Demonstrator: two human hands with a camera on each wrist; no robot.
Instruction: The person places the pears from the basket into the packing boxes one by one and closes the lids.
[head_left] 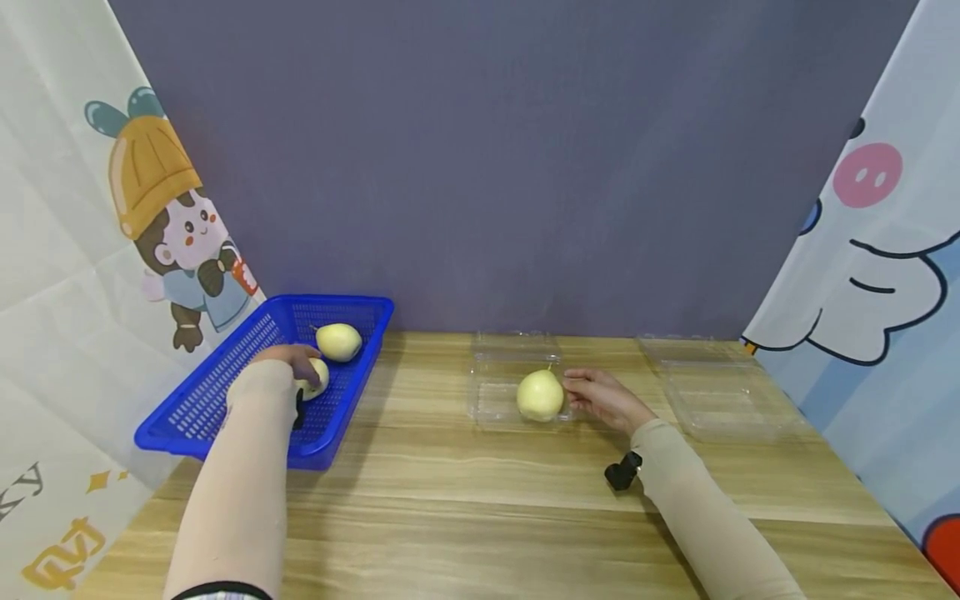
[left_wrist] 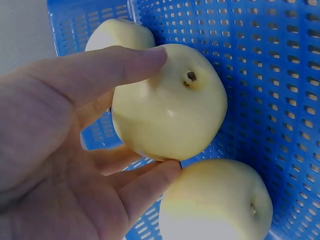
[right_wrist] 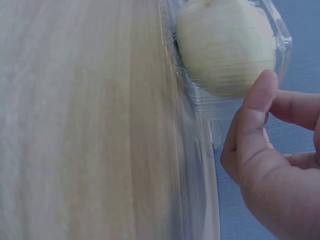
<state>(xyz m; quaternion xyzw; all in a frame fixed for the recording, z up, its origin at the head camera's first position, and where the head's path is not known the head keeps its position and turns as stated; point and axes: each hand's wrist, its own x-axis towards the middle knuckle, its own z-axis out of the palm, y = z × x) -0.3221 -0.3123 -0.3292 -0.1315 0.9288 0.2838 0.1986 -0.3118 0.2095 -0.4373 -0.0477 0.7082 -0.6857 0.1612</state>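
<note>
My left hand [head_left: 288, 358] reaches into the blue basket [head_left: 348, 417] and holds a pale yellow pear [left_wrist: 170, 105] between thumb and fingers. Two more pears lie beside it: one pear [left_wrist: 217, 200] below in the left wrist view, another pear [left_wrist: 120, 35] at the top. In the head view only one loose pear [head_left: 339, 342] shows. A pear [head_left: 540, 396] sits in a clear plastic box [head_left: 487, 408] mid-table. At the box's right edge, my right hand [head_left: 607, 400] pinches the rim, its fingertips close to that pear.
A second clear plastic box [head_left: 727, 400], with its lid part behind, stands on the wooden table [head_left: 450, 508] at the right. A grey cloth [head_left: 480, 167] rises behind the table. Printed curtains [head_left: 60, 250] hang at both sides.
</note>
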